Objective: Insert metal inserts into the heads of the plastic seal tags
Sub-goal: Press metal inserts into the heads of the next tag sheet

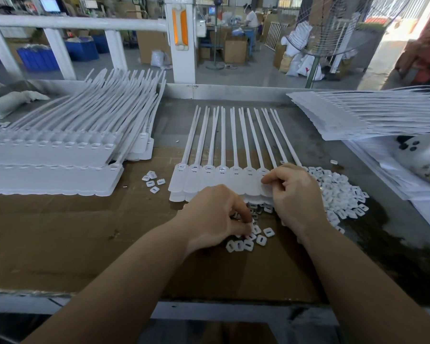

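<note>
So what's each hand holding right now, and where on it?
Left hand pinches a small insert by its edge, over the loose pile. Right hand holds the row of seal tags at its right-end heads.

Two hands (214, 209), three tag stacks (47, 155), five stray inserts (152, 181)

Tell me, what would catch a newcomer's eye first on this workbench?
Probably the row of white seal tags in the middle of the cardboard-covered bench, straps fanning away from the person. The right hand pinches the row's right end, while the left hand picks at small white inserts lying near it. A big heap of inserts lies to the right, and tall stacks of tags fill the left.
</note>
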`<control>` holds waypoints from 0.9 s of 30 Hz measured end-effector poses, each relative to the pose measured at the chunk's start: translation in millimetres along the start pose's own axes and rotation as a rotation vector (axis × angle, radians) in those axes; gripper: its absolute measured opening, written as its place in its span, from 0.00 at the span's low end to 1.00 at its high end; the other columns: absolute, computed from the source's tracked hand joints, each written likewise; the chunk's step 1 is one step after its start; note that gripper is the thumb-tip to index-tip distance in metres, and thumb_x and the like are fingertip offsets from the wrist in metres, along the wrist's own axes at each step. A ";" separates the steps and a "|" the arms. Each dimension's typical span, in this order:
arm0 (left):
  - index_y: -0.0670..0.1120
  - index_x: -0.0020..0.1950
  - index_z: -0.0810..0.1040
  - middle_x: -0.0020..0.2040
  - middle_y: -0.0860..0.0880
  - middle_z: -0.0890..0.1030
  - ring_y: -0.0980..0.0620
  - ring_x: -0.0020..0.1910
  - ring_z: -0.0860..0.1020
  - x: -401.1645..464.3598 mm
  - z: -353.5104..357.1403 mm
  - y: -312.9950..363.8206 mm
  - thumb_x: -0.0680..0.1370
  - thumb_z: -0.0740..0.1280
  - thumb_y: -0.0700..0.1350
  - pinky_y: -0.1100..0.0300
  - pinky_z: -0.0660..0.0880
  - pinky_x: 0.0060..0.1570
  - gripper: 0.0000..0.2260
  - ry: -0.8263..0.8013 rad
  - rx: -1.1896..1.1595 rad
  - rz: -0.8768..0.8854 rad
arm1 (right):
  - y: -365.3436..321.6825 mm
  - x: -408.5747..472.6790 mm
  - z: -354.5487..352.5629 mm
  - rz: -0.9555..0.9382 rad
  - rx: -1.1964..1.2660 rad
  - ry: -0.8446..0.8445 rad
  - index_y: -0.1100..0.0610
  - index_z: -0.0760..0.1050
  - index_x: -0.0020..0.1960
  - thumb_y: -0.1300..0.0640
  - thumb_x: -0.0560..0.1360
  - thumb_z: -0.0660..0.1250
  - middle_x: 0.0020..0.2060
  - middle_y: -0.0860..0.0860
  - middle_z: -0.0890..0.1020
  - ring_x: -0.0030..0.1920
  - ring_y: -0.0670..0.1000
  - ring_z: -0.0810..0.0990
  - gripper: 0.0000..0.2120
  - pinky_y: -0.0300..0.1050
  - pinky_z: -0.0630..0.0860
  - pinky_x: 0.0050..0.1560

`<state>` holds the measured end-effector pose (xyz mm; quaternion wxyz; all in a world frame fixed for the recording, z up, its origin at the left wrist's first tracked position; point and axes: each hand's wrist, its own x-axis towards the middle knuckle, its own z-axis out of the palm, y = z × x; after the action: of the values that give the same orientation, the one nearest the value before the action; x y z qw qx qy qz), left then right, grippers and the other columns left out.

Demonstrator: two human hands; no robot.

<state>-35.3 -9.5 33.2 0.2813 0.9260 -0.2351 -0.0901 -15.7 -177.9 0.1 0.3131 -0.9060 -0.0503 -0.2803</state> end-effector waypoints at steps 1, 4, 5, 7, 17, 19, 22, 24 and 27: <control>0.55 0.48 0.83 0.44 0.56 0.77 0.56 0.46 0.74 0.4 1.1 -0.5 0.70 0.73 0.52 0.68 0.66 0.39 0.08 0.014 -0.008 -0.001 | 0.1 0.3 0.2 0.000 -0.001 0.001 0.61 0.81 0.41 0.72 0.70 0.61 0.41 0.52 0.81 0.46 0.52 0.77 0.12 0.43 0.72 0.48; 0.54 0.44 0.84 0.40 0.58 0.77 0.58 0.43 0.75 -0.3 2.7 -1.6 0.70 0.74 0.49 0.71 0.67 0.38 0.03 0.080 -0.102 -0.023 | 0.4 0.7 0.6 0.000 -0.008 0.001 0.61 0.81 0.41 0.71 0.70 0.61 0.41 0.52 0.81 0.46 0.52 0.77 0.12 0.41 0.72 0.48; 0.53 0.43 0.84 0.38 0.60 0.77 0.60 0.42 0.75 -0.9 2.2 -2.8 0.71 0.73 0.48 0.72 0.67 0.38 0.02 0.113 -0.155 -0.031 | 0.5 0.4 0.6 0.001 -0.011 0.001 0.61 0.81 0.41 0.71 0.71 0.61 0.41 0.52 0.81 0.46 0.52 0.77 0.12 0.40 0.71 0.48; 0.52 0.43 0.84 0.35 0.63 0.78 0.64 0.41 0.76 -3.2 -0.4 -5.2 0.72 0.72 0.46 0.75 0.68 0.39 0.02 0.171 -0.274 -0.037 | 0.2 -0.1 0.4 0.002 -0.012 0.003 0.61 0.81 0.41 0.71 0.71 0.61 0.40 0.52 0.81 0.46 0.51 0.77 0.12 0.40 0.71 0.48; 0.47 0.43 0.83 0.23 0.57 0.74 0.60 0.21 0.64 -8.5 -9.0 -9.5 0.73 0.70 0.44 0.70 0.60 0.21 0.02 0.168 -0.807 -0.230 | -1.1 -0.1 0.1 0.008 -0.014 0.002 0.60 0.82 0.42 0.71 0.72 0.62 0.41 0.52 0.81 0.47 0.51 0.77 0.12 0.43 0.73 0.51; 0.47 0.42 0.83 0.24 0.54 0.73 0.57 0.22 0.62 -8.3 -8.9 -11.3 0.73 0.71 0.43 0.68 0.59 0.21 0.02 0.154 -0.869 -0.252 | -1.2 -0.1 -0.2 0.010 -0.011 0.000 0.60 0.82 0.42 0.71 0.72 0.61 0.41 0.52 0.81 0.48 0.51 0.77 0.12 0.42 0.73 0.51; 0.43 0.45 0.82 0.22 0.54 0.70 0.58 0.21 0.60 -7.8 -9.1 -12.1 0.73 0.70 0.41 0.68 0.58 0.19 0.03 0.136 -0.953 -0.266 | -1.5 -0.3 -0.4 0.011 -0.007 0.001 0.61 0.82 0.42 0.71 0.72 0.61 0.42 0.52 0.81 0.47 0.51 0.77 0.12 0.44 0.74 0.51; 0.41 0.46 0.81 0.22 0.54 0.68 0.58 0.21 0.60 -7.2 -9.9 -11.8 0.73 0.70 0.40 0.68 0.58 0.19 0.04 0.131 -0.999 -0.277 | -1.7 -0.3 -0.4 0.009 -0.010 0.001 0.61 0.82 0.42 0.71 0.72 0.61 0.42 0.52 0.81 0.47 0.51 0.77 0.12 0.45 0.74 0.51; 0.40 0.46 0.81 0.23 0.53 0.67 0.58 0.20 0.59 -7.5 -11.1 -10.7 0.73 0.70 0.39 0.68 0.58 0.18 0.04 0.131 -1.043 -0.287 | -1.8 -0.2 -0.5 0.010 -0.013 0.000 0.60 0.82 0.42 0.71 0.72 0.61 0.42 0.52 0.81 0.47 0.51 0.77 0.12 0.45 0.74 0.51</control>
<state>-34.5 7.3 36.6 0.7024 0.6900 -0.0124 -0.1744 -16.6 -176.7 1.3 0.3086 -0.9083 -0.0438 -0.2791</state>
